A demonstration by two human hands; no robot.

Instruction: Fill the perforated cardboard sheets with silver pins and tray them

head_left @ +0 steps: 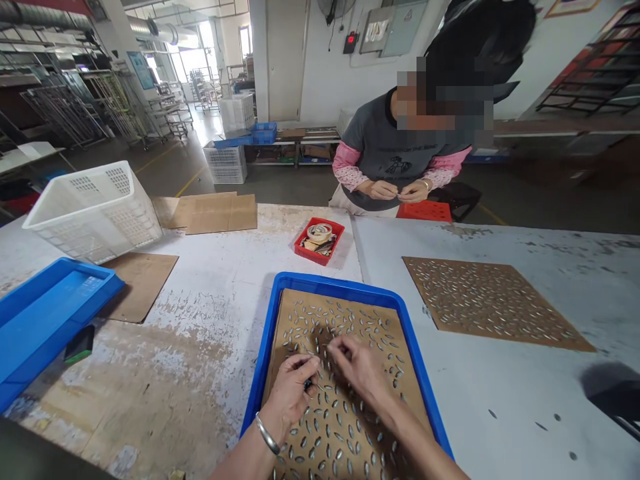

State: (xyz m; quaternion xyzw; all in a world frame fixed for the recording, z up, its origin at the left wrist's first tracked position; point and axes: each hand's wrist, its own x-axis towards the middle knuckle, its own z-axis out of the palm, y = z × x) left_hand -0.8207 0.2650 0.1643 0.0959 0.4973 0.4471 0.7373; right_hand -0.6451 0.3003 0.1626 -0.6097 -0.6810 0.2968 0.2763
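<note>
A blue tray (345, 287) holds a brown cardboard sheet (300, 300) covered with several small, silvery, leaf-shaped pieces (367, 319). Over the middle of the sheet, my left hand (295, 390) has a bangle at the wrist and its fingers are pinched together; a dark bit shows between them, too small to name. My right hand (360, 367) is just to the right, its thumb and forefinger closed together above the pieces, somewhat blurred. Whatever its fingertips may hold cannot be made out.
A red box (310, 257) with rings stands beyond the tray. A piece-covered sheet (490, 293) lies right. On the left are a white basket (100, 220), a blue tray (45, 300) and cardboard (145, 287). Across the table, a person (400, 153) holds both hands together.
</note>
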